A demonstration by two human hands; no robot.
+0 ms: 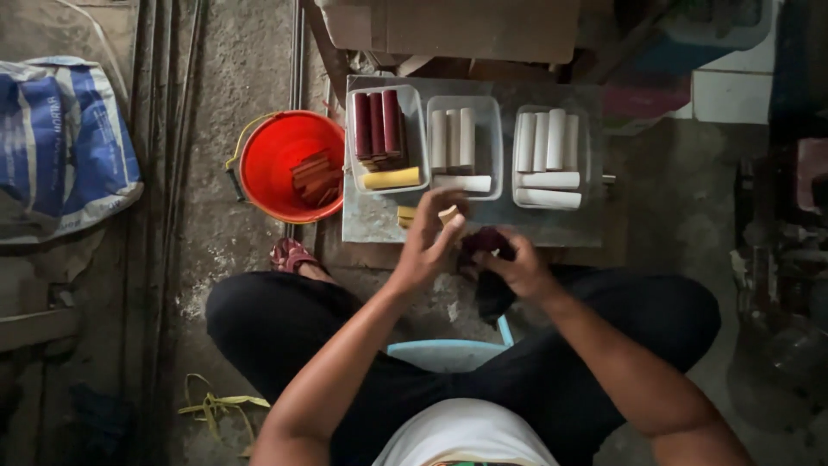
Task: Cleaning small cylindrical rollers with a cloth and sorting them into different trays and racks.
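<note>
My left hand [429, 242] is raised over the front edge of a grey board [371, 220], its fingers pinching a small pale cylinder piece [448, 213]. My right hand [516, 269] grips a dark maroon cloth [488, 259] that hangs down between my knees. Just beyond the left hand lies a short yellowish piece [405, 214] on the board. Three clear trays stand behind: the left tray [412, 103] with dark red tubes and one yellow tube [391, 179], the middle tray [492, 129] and the right tray [586, 138] with white tubes.
A red bucket [274, 155] holding reddish-brown sticks stands left of the board. A blue and white sack [60, 142] lies at far left. A light blue stool edge [448, 349] shows between my legs. Cardboard [457, 30] is behind the board.
</note>
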